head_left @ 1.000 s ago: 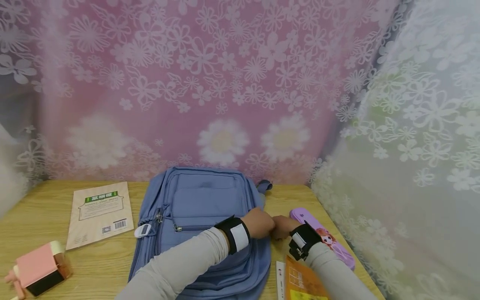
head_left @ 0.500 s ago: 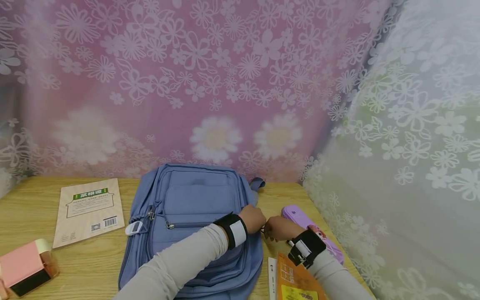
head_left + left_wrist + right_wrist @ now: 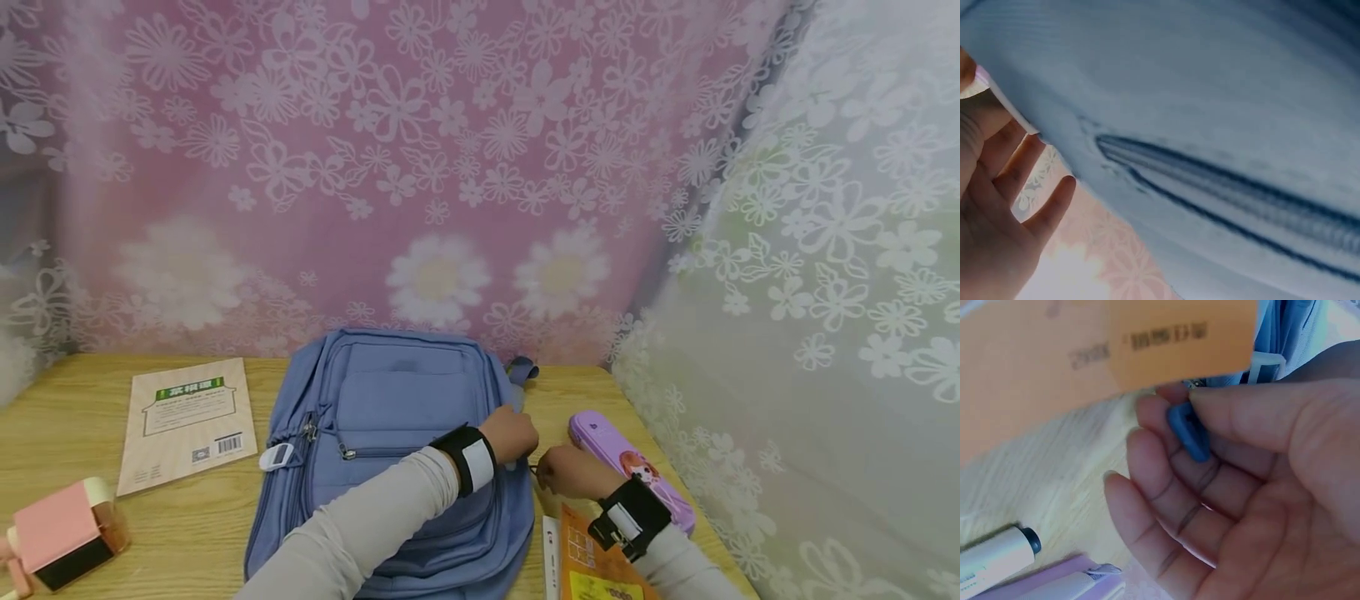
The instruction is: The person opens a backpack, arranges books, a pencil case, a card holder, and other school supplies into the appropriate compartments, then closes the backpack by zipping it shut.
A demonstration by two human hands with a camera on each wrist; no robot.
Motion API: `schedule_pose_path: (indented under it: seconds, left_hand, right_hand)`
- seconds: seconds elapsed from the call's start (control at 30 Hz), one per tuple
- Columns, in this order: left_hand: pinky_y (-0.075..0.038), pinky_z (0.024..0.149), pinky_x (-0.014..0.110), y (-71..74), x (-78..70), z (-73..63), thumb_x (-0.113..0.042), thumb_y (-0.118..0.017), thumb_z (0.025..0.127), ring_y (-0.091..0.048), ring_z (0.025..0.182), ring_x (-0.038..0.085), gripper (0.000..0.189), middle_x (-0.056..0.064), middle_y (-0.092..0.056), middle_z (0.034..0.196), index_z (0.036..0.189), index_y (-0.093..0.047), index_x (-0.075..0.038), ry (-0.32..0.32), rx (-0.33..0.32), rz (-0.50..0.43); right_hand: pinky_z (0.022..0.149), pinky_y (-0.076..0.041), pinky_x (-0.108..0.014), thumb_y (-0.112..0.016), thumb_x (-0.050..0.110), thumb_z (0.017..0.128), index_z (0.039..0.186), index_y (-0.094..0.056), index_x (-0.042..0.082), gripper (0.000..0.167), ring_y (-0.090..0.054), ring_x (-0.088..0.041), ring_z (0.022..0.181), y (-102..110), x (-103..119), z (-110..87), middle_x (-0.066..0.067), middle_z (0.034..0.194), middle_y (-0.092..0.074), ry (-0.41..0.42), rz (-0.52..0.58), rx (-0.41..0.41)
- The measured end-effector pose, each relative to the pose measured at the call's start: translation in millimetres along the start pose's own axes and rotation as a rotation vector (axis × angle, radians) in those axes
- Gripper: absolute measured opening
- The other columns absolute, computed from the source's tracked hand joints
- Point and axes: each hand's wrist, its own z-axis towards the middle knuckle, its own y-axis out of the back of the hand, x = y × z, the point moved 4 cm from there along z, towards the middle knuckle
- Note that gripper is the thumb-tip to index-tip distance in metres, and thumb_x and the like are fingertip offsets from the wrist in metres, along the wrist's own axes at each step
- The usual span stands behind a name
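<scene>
The backpack, likely soft and saggy, should be steadied by its side edge, where the left grip holds, the right grip pinching a blue tab.

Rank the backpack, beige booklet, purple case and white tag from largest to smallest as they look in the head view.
1. Backpack
2. Beige booklet
3. Purple case, partly behind the right wrist strap
4. White tag

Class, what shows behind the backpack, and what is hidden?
Behind the backpack hangs a pink curtain; a blue strap pokes out at its upper right. Anything else directly behind is covered.
</scene>
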Motion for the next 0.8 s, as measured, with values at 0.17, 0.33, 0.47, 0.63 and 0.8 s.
schedule_pose_path:
  seconds: [0.17,0.33,0.47,0.63,0.8]
  left_hand:
    - [-0.016,0.053,0.025,4.5,0.9,-2.3,-0.009,-0.06,0.087,-0.027,0.049,0.006,0.053,-0.005,-0.026,0.05,0.049,-0.025,-0.019,-0.002,-0.003,0.011]
    - [-0.016,0.055,0.025,6.1,5.7,-1.7,-0.01,-0.057,0.09,-0.018,0.053,0.007,0.053,-0.005,-0.022,0.051,0.052,-0.022,-0.019,-0.012,-0.003,0.032]
    - [-0.016,0.056,0.025,5.4,10.0,0.1,-0.011,-0.056,0.091,-0.027,0.055,0.007,0.051,-0.005,-0.029,0.053,0.052,-0.023,-0.018,-0.014,-0.023,0.041]
    - [-0.015,0.056,0.025,2.8,9.9,0.4,-0.013,-0.057,0.091,-0.04,0.058,0.007,0.05,-0.006,-0.036,0.054,0.051,-0.027,-0.019,-0.002,-0.014,0.04]
    - [-0.03,0.062,0.023,1.3,1.1,-2.1,-0.012,-0.059,0.09,-0.053,0.067,0.007,0.035,-0.01,-0.054,0.061,0.057,-0.053,-0.023,-0.005,0.112,-0.081]
  right_hand:
    - [0.049,-0.033,-0.019,-0.052,0.0,0.087,0.069,-0.066,0.006,0.023,-0.037,-0.002,0.048,-0.4,4.4,-14.2,0.006,0.058,-0.052,-0.018,0.022,0.076]
    - [0.049,-0.024,-0.017,-0.055,0.002,0.087,0.061,-0.057,0.009,0.028,-0.024,-0.001,0.046,2.8,19.9,-30.2,0.011,0.054,-0.033,0.049,-0.02,0.05]
    - [0.052,-0.021,-0.016,-0.06,0.001,0.084,0.056,-0.057,0.01,0.029,-0.018,0.001,0.045,6.2,34.6,-37.9,0.013,0.051,-0.03,0.179,-0.141,-0.017]
    - [0.058,-0.024,-0.015,-0.062,0.001,0.082,0.059,-0.063,0.012,0.025,-0.02,0.003,0.046,5.0,41.7,-42.3,0.011,0.052,-0.041,0.303,-0.215,-0.012]
    - [0.057,-0.036,-0.014,-0.061,0.003,0.085,0.074,-0.072,0.011,0.018,-0.037,0.005,0.049,-1.0,28.2,-45.5,0.007,0.064,-0.063,0.185,-0.069,0.041]
